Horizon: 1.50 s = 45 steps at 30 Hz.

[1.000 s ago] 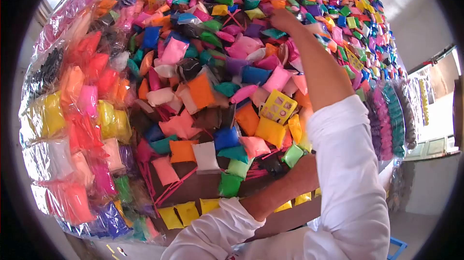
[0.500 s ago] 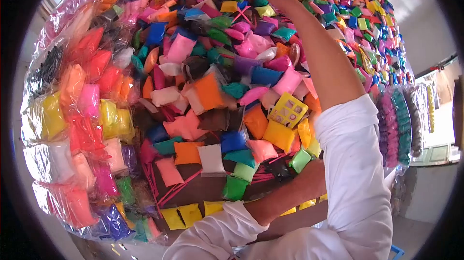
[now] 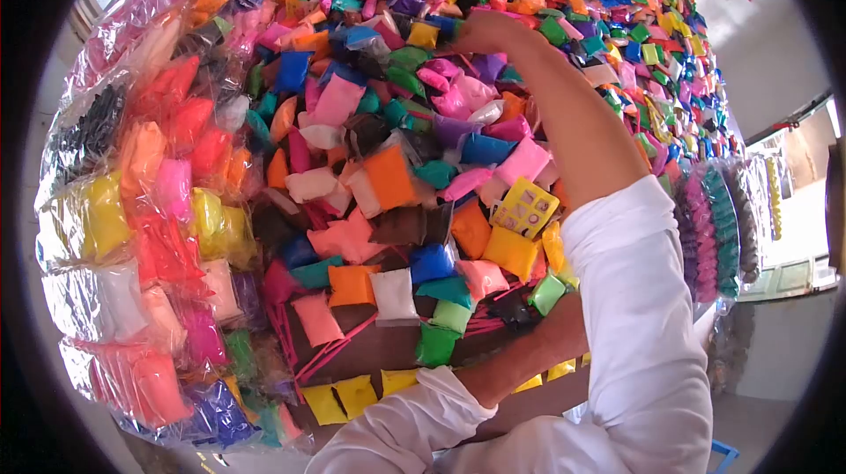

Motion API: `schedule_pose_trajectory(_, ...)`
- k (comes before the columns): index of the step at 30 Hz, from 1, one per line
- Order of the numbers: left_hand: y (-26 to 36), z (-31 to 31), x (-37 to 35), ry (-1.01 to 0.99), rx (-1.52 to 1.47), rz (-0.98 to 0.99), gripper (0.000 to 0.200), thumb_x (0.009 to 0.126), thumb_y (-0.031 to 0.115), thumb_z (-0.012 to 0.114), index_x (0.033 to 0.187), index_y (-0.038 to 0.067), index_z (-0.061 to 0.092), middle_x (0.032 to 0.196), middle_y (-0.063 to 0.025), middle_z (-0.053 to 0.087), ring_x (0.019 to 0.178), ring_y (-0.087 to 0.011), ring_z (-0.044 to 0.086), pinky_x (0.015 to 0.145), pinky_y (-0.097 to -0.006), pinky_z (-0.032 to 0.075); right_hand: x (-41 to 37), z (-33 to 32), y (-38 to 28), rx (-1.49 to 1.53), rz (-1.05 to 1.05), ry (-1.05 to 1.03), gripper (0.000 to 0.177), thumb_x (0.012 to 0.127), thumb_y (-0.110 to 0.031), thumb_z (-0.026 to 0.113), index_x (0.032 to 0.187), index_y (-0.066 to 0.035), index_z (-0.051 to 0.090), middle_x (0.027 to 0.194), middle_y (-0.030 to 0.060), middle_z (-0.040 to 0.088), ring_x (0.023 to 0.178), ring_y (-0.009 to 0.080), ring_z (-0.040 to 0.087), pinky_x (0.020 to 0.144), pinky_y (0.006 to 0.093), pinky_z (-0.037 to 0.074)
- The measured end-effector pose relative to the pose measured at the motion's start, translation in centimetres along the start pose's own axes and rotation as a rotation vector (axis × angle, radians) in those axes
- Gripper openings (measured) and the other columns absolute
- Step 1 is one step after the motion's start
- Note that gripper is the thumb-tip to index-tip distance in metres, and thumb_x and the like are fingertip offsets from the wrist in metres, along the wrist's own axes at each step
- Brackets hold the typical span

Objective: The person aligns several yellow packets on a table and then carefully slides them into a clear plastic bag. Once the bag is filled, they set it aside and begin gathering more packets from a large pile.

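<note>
My right hand [image 3: 486, 32] reaches far over the heap, bent down among small soft packets. By its fingertips lie a green packet [image 3: 448, 26] and a yellow packet [image 3: 423, 34]; the fingers are mostly hidden, so I cannot tell whether they hold one. My left forearm [image 3: 538, 346] crosses low in front, and its hand is covered by my right sleeve [image 3: 639, 280]. Close to that wrist are a light green packet [image 3: 547, 294] and a black packet [image 3: 509, 307]. A yellow printed card [image 3: 526, 207] rests above an orange-yellow packet [image 3: 510, 251].
Clear plastic bags of bigger packets [image 3: 106, 298] are stacked along the left. Pink sticks [image 3: 339, 348] lie on the brown tabletop [image 3: 374, 359], with a row of yellow packets [image 3: 355, 396] at its near edge. Ruffled strips [image 3: 723, 227] hang at the right.
My right hand has moved nearer and slightly left, from the far yellow packet down into the heap. My left arm stays almost where it was.
</note>
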<state>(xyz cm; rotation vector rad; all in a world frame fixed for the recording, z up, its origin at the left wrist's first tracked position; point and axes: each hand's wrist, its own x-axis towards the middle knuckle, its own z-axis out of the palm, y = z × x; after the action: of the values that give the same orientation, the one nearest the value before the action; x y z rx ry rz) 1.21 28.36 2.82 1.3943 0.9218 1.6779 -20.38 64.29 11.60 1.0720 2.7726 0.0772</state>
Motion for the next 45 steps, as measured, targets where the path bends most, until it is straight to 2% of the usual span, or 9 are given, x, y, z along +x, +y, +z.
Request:
schedule_pose_trajectory(5,-3.0,0.3,-1.2,-0.239,0.218,0.04,0.017,0.078,0.02,0.058,0.08,0.006,0.067,0.08,-0.0174,0.067,0.073,-0.0345,0.066,0.062,-0.0454,0.051,0.6,-0.1,4.7,0.185,0.356,0.112,0.032,0.08,-0.03,0.061,0.099,-0.007,0.073,0.109,0.0155,0.069,0.099,0.0338,0.067,0.087,0.0443,0.052)
schedule_pose_trajectory(12,-4.1,2.1,-2.5,-0.01,-0.243,-0.042,0.016,0.078,0.021,0.06,0.078,0.006,0.066,0.078,-0.0169,0.067,0.074,-0.034,0.066,0.064,-0.0456,0.051,4.1,-0.1,5.6,0.349,0.24,0.874,0.047,0.079,-0.022,0.064,0.125,-0.013,0.056,0.123,0.0152,0.062,0.111,0.036,0.06,0.096,0.0454,0.047)
schedule_pose_trajectory(16,-4.8,3.5,-3.2,-0.305,-0.005,-0.058,0.018,0.079,0.021,0.059,0.081,0.005,0.066,0.078,-0.0156,0.067,0.075,-0.0339,0.065,0.067,-0.0454,0.051,7.1,-2.5,7.7,0.776,0.218,0.485,0.077,0.095,-0.013,0.057,0.156,-0.02,0.009,0.151,0.0175,0.035,0.095,0.0267,0.061,0.065,0.0403,0.049)
schedule_pose_trajectory(20,-2.7,1.7,-2.8,-0.229,-0.059,-0.042,0.018,0.079,0.021,0.059,0.081,0.005,0.066,0.078,-0.0157,0.066,0.075,-0.034,0.065,0.067,-0.0454,0.051,5.3,-4.9,4.9,0.802,0.269,0.436,0.072,0.093,-0.006,0.052,0.154,-0.023,0.017,0.149,0.0179,0.037,0.085,0.0266,0.061,0.066,0.0399,0.048)
schedule_pose_trajectory(21,-2.5,1.7,-2.8,-0.198,-0.088,-0.034,0.018,0.079,0.021,0.059,0.081,0.005,0.066,0.078,-0.0157,0.066,0.076,-0.034,0.065,0.067,-0.0454,0.051,11.2,0.6,7.4,0.495,0.164,0.984,0.052,0.094,-0.01,0.056,0.143,-0.018,0.042,0.131,0.0172,0.056,0.073,0.0264,0.058,0.061,0.0368,0.046)
schedule_pose_trajectory(24,-2.2,1.1,-2.5,-0.14,-0.123,-0.015,0.018,0.08,0.021,0.059,0.08,0.004,0.066,0.078,-0.0157,0.066,0.076,-0.034,0.065,0.068,-0.0454,0.051,13.3,0.1,9.1,0.374,0.205,0.585,0.059,0.081,-0.037,0.066,0.128,-0.004,0.053,0.13,0.0196,0.058,0.116,0.0367,0.058,0.099,0.0436,0.046)
schedule_pose_trajectory(28,-1.9,0.5,-2.1,-0.109,-0.137,0.001,0.018,0.08,0.021,0.059,0.08,0.004,0.066,0.078,-0.0157,0.066,0.076,-0.0341,0.065,0.068,-0.0454,0.05,10.5,0.0,7.2,0.107,0.334,0.314,0.075,0.077,-0.047,0.07,0.135,-0.004,0.047,0.13,0.021,0.057,0.118,0.035,0.057,0.097,0.0443,0.046)
schedule_pose_trajectory(38,-1.7,0.6,-1.8,-0.136,-0.09,0.002,0.019,0.08,0.022,0.059,0.079,0.004,0.065,0.078,-0.0157,0.066,0.076,-0.0343,0.065,0.069,-0.0454,0.05,6.5,-0.3,7.2,0.489,0.432,0.797,0.043,0.083,-0.035,0.059,0.118,-0.01,0.061,0.12,0.0231,0.061,0.11,0.0402,0.06,0.094,0.0482,0.047)
schedule_pose_trajectory(45,-1.4,0.4,-1.9,-0.094,-0.12,0.026,0.019,0.081,0.022,0.059,0.078,0.004,0.065,0.078,-0.0158,0.066,0.077,-0.0344,0.064,0.07,-0.0455,0.05,11.9,1.7,7.0,-0.115,-0.143,0.369,0.044,0.089,-0.043,0.053,0.115,-0.01,0.066,0.129,0.0171,0.059,0.113,0.036,0.06,0.097,0.045,0.047)
